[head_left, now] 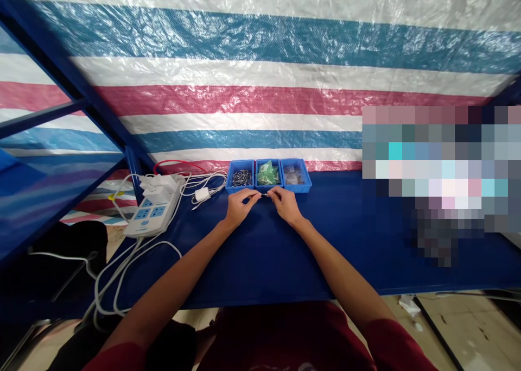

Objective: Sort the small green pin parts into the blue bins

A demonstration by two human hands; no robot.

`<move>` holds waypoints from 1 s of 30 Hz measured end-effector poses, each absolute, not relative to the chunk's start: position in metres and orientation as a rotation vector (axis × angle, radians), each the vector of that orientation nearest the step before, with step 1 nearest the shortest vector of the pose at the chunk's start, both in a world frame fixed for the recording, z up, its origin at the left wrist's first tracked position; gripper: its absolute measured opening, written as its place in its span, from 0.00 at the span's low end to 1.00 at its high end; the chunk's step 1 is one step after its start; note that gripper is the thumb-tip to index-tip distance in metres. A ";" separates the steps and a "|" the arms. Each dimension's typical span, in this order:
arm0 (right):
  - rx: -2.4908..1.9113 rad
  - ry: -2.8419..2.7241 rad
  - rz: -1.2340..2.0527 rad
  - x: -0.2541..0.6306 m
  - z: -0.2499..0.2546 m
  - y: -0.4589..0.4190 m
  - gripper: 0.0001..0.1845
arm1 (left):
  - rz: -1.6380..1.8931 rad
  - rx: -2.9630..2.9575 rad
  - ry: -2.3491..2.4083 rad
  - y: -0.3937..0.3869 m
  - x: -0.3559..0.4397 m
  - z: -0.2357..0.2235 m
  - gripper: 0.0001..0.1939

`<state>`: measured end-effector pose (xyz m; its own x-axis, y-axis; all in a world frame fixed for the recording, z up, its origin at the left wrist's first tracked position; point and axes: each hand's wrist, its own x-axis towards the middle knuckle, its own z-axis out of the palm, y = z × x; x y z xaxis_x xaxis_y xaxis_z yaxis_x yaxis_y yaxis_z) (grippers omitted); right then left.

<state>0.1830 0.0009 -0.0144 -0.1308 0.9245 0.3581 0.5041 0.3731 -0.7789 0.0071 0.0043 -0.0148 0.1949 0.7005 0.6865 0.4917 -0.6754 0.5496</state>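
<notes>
My left hand (pixel 240 205) and my right hand (pixel 287 203) meet over the blue table (pixel 268 251), just in front of three small blue bins. Both hands are pinched on a small metal part (pixel 263 195) held between their fingertips; it is too small to name. The left bin (pixel 241 176) holds dark metal pieces, the middle bin (pixel 267 174) holds green pieces, and the right bin (pixel 296 175) holds clear bagged items.
A white power strip (pixel 152 212) with plugs and white cables (pixel 122 273) lies at the table's left end. A red cable (pixel 179 165) runs behind it. A striped tarp (pixel 260 77) forms the back wall. A blurred area sits at the right.
</notes>
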 end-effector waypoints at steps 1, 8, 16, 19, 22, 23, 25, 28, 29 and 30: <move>-1.260 -1.776 0.606 0.183 -0.015 0.001 0.17 | 1.512 2.301 1.164 0.004 0.006 -0.015 0.14; -1.294 -1.810 0.569 0.184 -0.020 0.002 0.14 | 1.899 2.499 1.721 0.018 -0.016 -0.010 0.08; -1.317 -1.874 0.506 0.183 -0.022 0.003 0.13 | 1.344 2.678 1.749 0.034 -0.015 -0.026 0.16; -1.298 -1.866 0.503 0.184 -0.022 0.004 0.13 | 1.231 2.725 1.644 0.034 -0.014 -0.029 0.18; -1.267 -1.804 0.457 0.184 -0.020 0.003 0.14 | 1.114 2.790 1.494 0.032 -0.012 -0.027 0.21; -1.256 -1.775 0.437 0.184 -0.019 0.002 0.14 | 1.066 2.824 1.433 0.031 -0.012 -0.026 0.21; -1.247 -1.720 0.397 0.184 -0.016 0.000 0.15 | 0.959 2.898 1.319 0.029 -0.009 -0.025 0.22; -1.272 -1.653 0.348 0.186 -0.011 -0.003 0.15 | 0.852 2.952 1.249 0.027 -0.005 -0.026 0.23; -1.281 -1.627 0.330 0.188 -0.008 -0.003 0.15 | 0.834 2.955 1.249 0.026 -0.003 -0.026 0.23; -1.288 -1.604 0.309 0.191 -0.005 -0.002 0.16 | 0.822 2.952 1.257 0.026 -0.002 -0.027 0.23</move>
